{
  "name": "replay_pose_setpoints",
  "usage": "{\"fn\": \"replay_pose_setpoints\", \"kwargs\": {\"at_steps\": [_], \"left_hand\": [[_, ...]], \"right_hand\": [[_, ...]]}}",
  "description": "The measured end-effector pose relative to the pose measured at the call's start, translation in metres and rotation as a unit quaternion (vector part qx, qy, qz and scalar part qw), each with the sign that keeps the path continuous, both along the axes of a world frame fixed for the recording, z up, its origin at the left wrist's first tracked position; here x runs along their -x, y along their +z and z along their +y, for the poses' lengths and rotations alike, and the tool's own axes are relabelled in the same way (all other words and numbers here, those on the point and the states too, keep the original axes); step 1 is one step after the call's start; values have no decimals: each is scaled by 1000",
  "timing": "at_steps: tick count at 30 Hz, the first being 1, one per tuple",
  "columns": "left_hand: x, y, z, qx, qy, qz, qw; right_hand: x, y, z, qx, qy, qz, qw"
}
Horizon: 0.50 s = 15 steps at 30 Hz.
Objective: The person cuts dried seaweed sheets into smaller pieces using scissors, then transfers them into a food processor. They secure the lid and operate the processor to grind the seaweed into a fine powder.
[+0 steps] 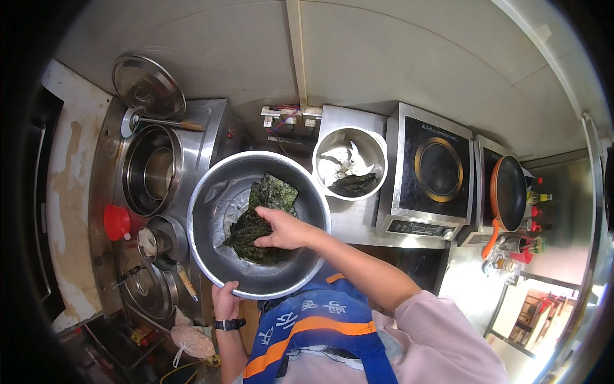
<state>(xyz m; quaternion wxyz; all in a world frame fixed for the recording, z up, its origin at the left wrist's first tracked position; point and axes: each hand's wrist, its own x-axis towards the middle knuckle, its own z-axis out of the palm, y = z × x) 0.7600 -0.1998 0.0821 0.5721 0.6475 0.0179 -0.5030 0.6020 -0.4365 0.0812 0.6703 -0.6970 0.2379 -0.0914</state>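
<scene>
A large metal mixing bowl [201, 240] is tilted before me, its lower rim gripped by my left hand [225, 298]. Inside it lie dark green dried seaweed sheets [273, 192]. My right hand [283, 230] reaches over the bowl's right rim, with thumb and fingers on the seaweed; its fingertips are partly hidden, and whether they pinch a sheet does not show. Right of the bowl stands a white-rimmed round processor bowl [381, 144] with curved metal blades [354, 158]. A piece of seaweed [352, 185] lies at the near side in it, against the blades.
An induction cooker [437, 163] stands to the right, with an orange-handled frying pan [511, 192] beyond. At left are a deep round pot [152, 170], a red plastic cup [116, 222], a small saucepan [177, 240] and a pot lid [148, 86] against the wall. Wired sockets [291, 125] sit behind.
</scene>
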Motion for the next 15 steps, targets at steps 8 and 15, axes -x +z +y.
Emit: {"fn": "replay_pose_setpoints", "kwargs": {"at_steps": [8,15], "left_hand": [[-2,1,-5,-22,-15,-12,1000],[-7,-1,1,-6,-23,3,1000]], "right_hand": [[50,30,-37,-136,-226,-123,957],[137,47,-114,55,-484,-119,866]]}}
